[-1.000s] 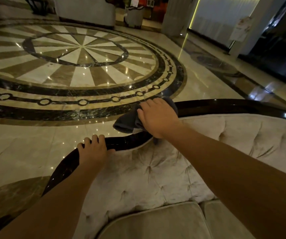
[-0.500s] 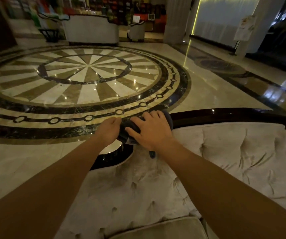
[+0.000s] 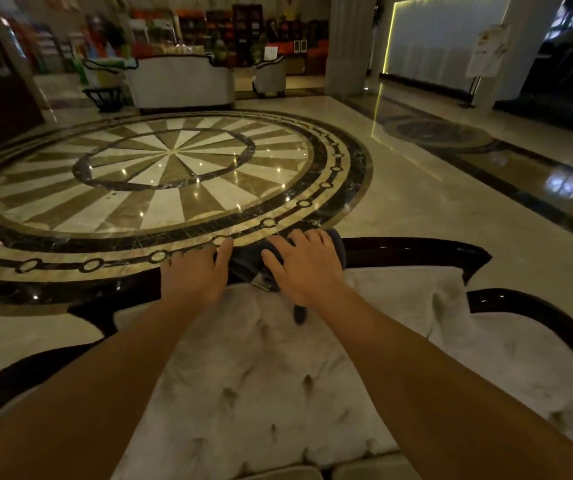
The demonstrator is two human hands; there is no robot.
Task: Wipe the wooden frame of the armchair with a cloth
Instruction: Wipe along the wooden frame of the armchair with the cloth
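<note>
Head view, looking down over the chair back: my right fingers (image 3: 292,242) are spread and pressed flat on the dark cloth (image 3: 337,249), pinning it against the top rail rather than pinching it, while my left hand (image 3: 193,275) lies just beside it with fingers together and curled over the rail's far edge — whether they touch the cloth's left fold I cannot tell. The cloth is bunched at the crest of the wooden frame (image 3: 409,249), roughly the middle of the top edge, with one corner hanging down onto the tufted upholstery (image 3: 261,375) below my right hand (image 3: 304,271). From there the dark glossy frame runs out both ways, dipping toward the arm on the right and curving down to the left corner. To do this stroke well, I judge I should keep the palm weight even and let the cloth wrap over the rail's front and back lips — following the curve instead of cutting across it. That loose corner could drag over the pale fabric, so tucking it under seems wise. Beyond lies the patterned marble floor (image 3: 416,202).
</note>
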